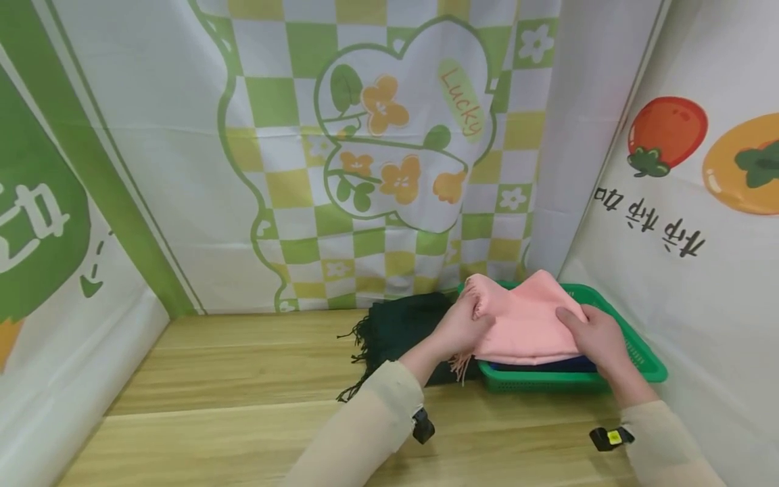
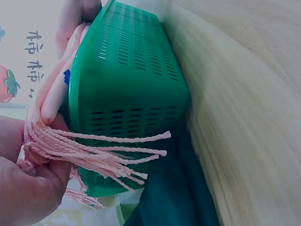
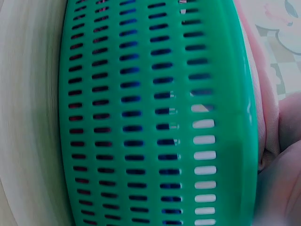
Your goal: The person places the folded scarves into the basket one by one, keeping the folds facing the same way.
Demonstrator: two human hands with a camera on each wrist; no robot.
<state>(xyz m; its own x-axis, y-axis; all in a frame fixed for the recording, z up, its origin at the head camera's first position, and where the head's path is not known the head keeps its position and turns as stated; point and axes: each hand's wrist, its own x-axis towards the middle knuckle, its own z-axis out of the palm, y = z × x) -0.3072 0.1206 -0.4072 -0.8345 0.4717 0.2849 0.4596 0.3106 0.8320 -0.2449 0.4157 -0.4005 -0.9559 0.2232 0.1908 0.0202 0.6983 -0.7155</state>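
A folded pink scarf (image 1: pixel 526 321) lies on top of a green plastic basket (image 1: pixel 639 352) at the right of the wooden table. My left hand (image 1: pixel 465 326) grips its left end, and the pink fringe (image 2: pixel 99 153) hangs over the basket wall (image 2: pixel 127 89). My right hand (image 1: pixel 593 335) holds the scarf's right side, fingers over the top. A dark blue cloth (image 1: pixel 548 366) lies in the basket under the pink one. In the right wrist view the basket wall (image 3: pixel 155 117) fills the frame, with the pink scarf (image 3: pixel 267 99) along its rim.
A dark green fringed scarf (image 1: pixel 398 331) lies on the table (image 1: pixel 231 399) just left of the basket, partly under my left wrist. Printed cloth walls close in the back and both sides. The basket sits close to the right wall.
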